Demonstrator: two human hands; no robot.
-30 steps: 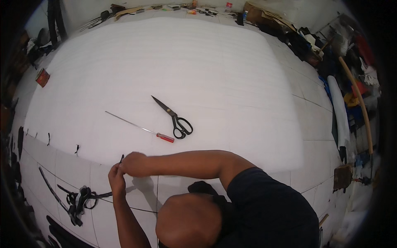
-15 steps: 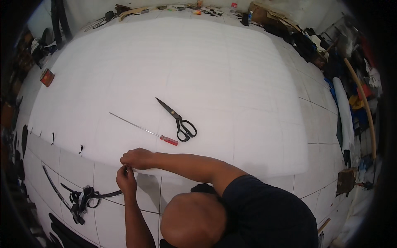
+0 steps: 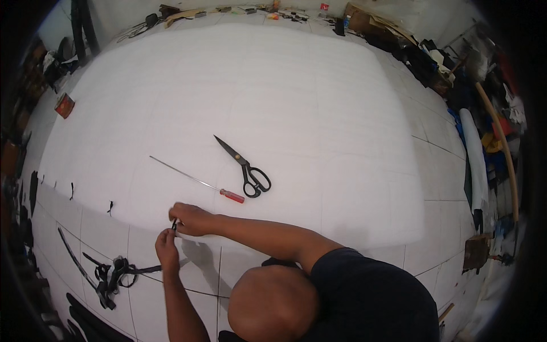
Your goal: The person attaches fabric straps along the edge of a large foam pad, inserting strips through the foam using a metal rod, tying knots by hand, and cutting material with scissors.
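At the near left edge of a large white sheet (image 3: 353, 125), my left hand (image 3: 166, 249) pinches a short black strip (image 3: 174, 226). My right hand (image 3: 192, 219) reaches over the edge from the right, its fingers closed at the strip's upper end. Short black ties (image 3: 110, 208) hang along the same edge, farther left. Black scissors (image 3: 246, 168) and a screwdriver (image 3: 232, 195) with a red handle lie on the sheet beyond my hands. A tangle of black strips (image 3: 114, 279) rests on the floor beside my left forearm.
A red-brown tin (image 3: 64, 106) stands on the sheet's far left edge. Cardboard (image 3: 364, 23) and clutter line the far wall. Along the right are a white roll (image 3: 472, 159), a long wooden pole (image 3: 501, 142) and a brown block (image 3: 477, 251). Dark lengths of material (image 3: 94, 322) lie at lower left.
My hands have drawn slightly apart, the left shifting left and down. The black strip now shows between them. The scissors and screwdriver stay where they were.
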